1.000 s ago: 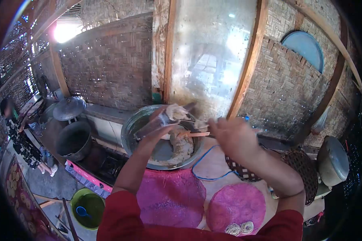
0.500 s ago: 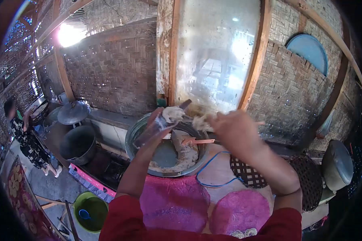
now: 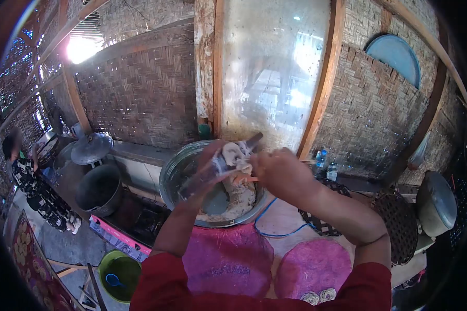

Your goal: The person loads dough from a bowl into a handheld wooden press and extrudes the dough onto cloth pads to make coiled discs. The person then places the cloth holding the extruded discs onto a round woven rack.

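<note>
Over a large metal basin (image 3: 167,199), my left hand (image 3: 211,155) is closed around a clear plastic, bag-like piece (image 3: 200,181). Pale sticky dough (image 3: 233,154) bulges at its opening, and a dark flat end (image 3: 254,139) sticks out behind. My right hand (image 3: 285,168) is closed on a thin stick-handled tool (image 3: 307,161), its fingers right against the dough. The tool's working end is hidden. More dough (image 3: 239,199) lies along the right inside of the basin. An orange-handled utensil (image 3: 251,179) there is mostly covered by my right hand.
Two pink round surfaces (image 3: 314,267) lie before me, with coiled noodle-like rings (image 3: 327,295) at the near edge. A blue cord (image 3: 283,236), a woven basket (image 3: 324,220) and bottles (image 3: 332,170) are to the right. A dark pot (image 3: 98,192), green tub (image 3: 120,293) and another person (image 3: 33,181) are left.
My right hand has moved left and slightly down, bringing the dough on its tool to the opening of the plastic piece. My left hand has shifted slightly right.
</note>
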A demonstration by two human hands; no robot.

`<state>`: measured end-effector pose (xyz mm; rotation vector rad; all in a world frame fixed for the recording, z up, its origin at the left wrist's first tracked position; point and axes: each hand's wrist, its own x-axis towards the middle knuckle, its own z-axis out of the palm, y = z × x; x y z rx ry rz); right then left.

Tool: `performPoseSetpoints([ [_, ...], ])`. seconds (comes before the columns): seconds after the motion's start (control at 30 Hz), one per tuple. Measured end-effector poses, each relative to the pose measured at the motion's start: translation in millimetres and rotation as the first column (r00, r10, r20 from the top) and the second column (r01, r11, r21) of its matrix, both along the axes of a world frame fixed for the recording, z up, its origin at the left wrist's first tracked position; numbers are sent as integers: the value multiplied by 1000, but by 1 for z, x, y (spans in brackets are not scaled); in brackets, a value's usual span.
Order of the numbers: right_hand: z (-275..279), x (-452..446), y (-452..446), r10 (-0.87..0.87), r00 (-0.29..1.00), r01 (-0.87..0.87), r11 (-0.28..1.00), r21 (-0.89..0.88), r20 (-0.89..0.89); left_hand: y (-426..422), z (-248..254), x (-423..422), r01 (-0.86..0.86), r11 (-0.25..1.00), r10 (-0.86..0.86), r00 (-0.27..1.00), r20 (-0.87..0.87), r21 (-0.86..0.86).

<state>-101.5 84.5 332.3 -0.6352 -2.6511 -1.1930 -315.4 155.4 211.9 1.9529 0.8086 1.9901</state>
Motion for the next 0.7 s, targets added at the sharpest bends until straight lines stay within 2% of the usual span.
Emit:
performPoseSetpoints([
  [0.03, 9, 12, -4, 18, 991, -23, 999, -37, -132, 8, -4, -9, -6, 1000, 6, 1000, 4, 3],
  [0.07, 20, 23, -10, 31, 964, -50, 996, -69, -263, 18, -4, -22, 404, 902, -289, 828, 480, -154],
  [0.1, 34, 32, -19, -5, 936, -41, 992, -123, -351, 27, -8, -29, 615, 775, -375, 634, 677, -147],
  [0.13, 32, 29, -15, -6, 937, -38, 992, -118, -350, 37, -13, -36, 768, 636, -360, 380, 852, -74],
  [0.17, 22, 21, -7, -62, 846, -54, 978, -200, -530, 49, -22, -39, 443, 852, -261, 822, 506, -279],
  [0.2, 8, 13, 4, -135, 717, -85, 957, -278, -684, 44, -18, -29, 368, 889, -243, 883, 403, -272],
  [0.23, -18, 2, 26, -108, 589, -352, 858, -375, -801, 39, -14, -19, 289, 924, -210, 931, 299, -252],
  [0.27, -38, -9, 32, -159, 534, -451, 777, -439, -830, 34, -10, -9, 209, 953, -166, 966, 200, -218],
  [0.3, -62, -20, 38, -169, 520, -459, 771, -441, -837, 29, -2, -2, 218, 950, -178, 967, 184, -222],
  [0.37, -89, -22, 29, -173, 507, -474, 762, -441, -844, 38, -12, -12, -35, 980, 40, 999, 23, -196],
  [0.4, -95, -14, 21, -206, 586, -453, 718, -528, -784, 45, -15, -22, -42, 981, 47, 999, 21, -191],
  [0.43, -95, -7, 18, -235, 658, -423, 670, -610, -715, 52, -18, -34, -242, 937, 216, 968, -126, -254],
  [0.47, -89, 0, 19, -233, 655, -427, 670, -607, -719, 62, -25, -49, -435, 854, 359, 890, -280, -285],
  [0.5, -81, 9, 22, -283, 630, -444, 632, -635, -723, 72, -39, -59, 3, 941, 30, 995, 91, -338],
  [0.53, -74, 14, 25, -336, 608, -459, 591, -664, -720, 82, -52, -69, 419, 877, -279, 842, 461, -234],
  [0.57, -83, 13, 42, -327, 503, -526, 619, -583, -800, 56, -39, -56, 75, 974, -31, 979, 201, -214],
  [0.6, -94, 10, 47, -336, 502, -525, 615, -589, -797, 58, -37, -52, 270, 936, -158, 894, 418, -224],
  [0.63, -101, 4, 51, -289, 517, -524, 637, -565, -805, 60, -35, -48, 455, 876, -258, 722, 642, -160],
  [0.67, -99, -2, 50, -237, 535, -523, 660, -539, -811, 65, -35, -45, 577, 815, -302, 498, 813, -51],
  [0.7, -91, -6, 37, -265, 562, -497, 649, -576, -784, 74, -31, -53, 256, 922, -101, 882, 461, -289],
])
